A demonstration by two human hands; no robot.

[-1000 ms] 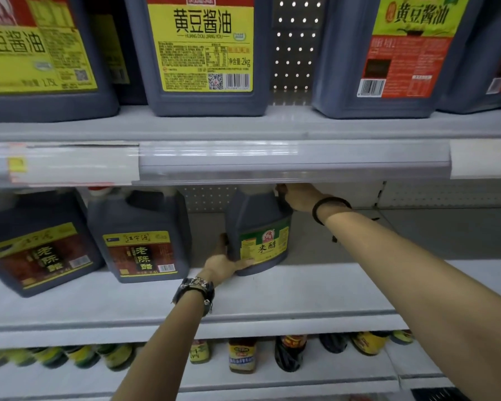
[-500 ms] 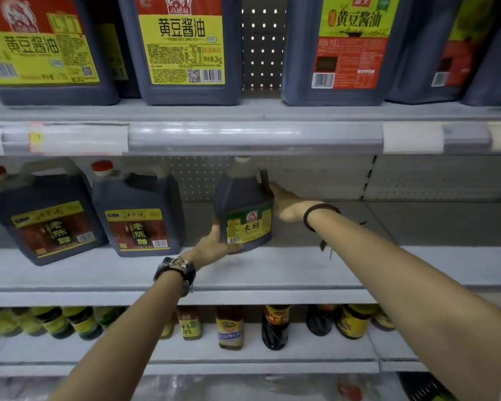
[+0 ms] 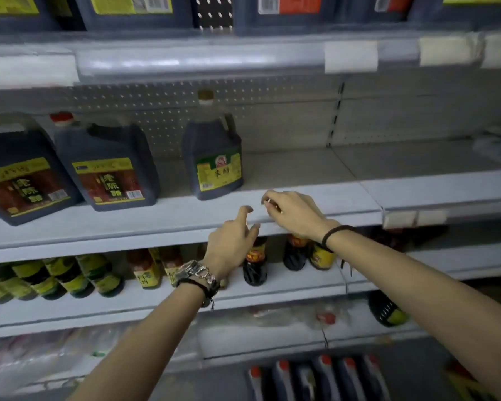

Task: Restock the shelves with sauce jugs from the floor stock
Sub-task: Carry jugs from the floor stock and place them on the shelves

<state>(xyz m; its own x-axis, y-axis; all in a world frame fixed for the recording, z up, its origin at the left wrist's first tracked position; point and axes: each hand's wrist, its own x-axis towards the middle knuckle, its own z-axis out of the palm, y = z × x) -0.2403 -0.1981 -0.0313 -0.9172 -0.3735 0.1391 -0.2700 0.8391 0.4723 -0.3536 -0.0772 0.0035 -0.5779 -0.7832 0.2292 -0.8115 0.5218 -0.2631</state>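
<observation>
Both hands, left (image 3: 230, 246) and right (image 3: 294, 212), have released the jug (image 3: 214, 157), which now stands alone on the shelf (image 3: 301, 195).

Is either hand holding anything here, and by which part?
Nothing is held: left hand and right hand hover empty before the shelf edge, clear of the green-labelled jug.

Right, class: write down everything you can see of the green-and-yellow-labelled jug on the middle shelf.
The jug is dark, seemingly plastic filled with dark liquid, with a narrow neck, a yellowish cap, a handle at its upper right and a green-and-yellow label. It stands upright on the white shelf; nothing else touches it.
</observation>
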